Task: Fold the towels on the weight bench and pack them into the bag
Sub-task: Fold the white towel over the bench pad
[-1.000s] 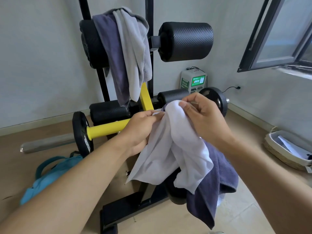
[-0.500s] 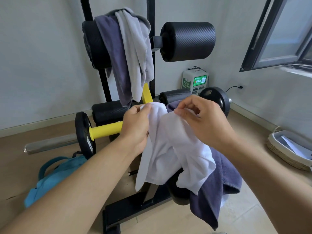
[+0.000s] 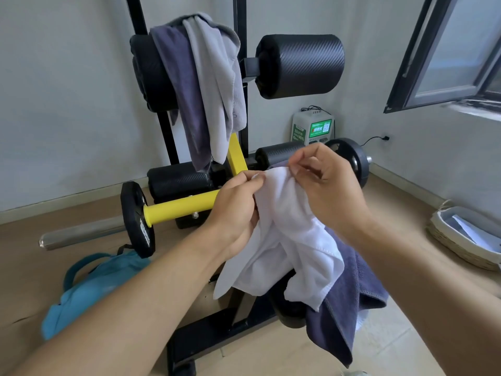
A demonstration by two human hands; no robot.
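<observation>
Perhaps "80%" on green-white box (image 3: 312, 128)

Since one second ago, the left hand (image 3: 235, 210) has moved its pinch up along the edge of the white towel (image 3: 287, 240) toward the top. The right hand (image 3: 325, 191) has let go its full grasp and now pinches only the top edge with its fingers (image 3: 294, 169).

I am seeing my left hand (image 3: 235, 210) and right hand (image 3: 329, 187) pinching the white towel's (image 3: 290, 240) top edge, cloth hanging over the weight bench (image 3: 244, 313); the blue bag (image 3: 81, 291) is lying near left.
</observation>
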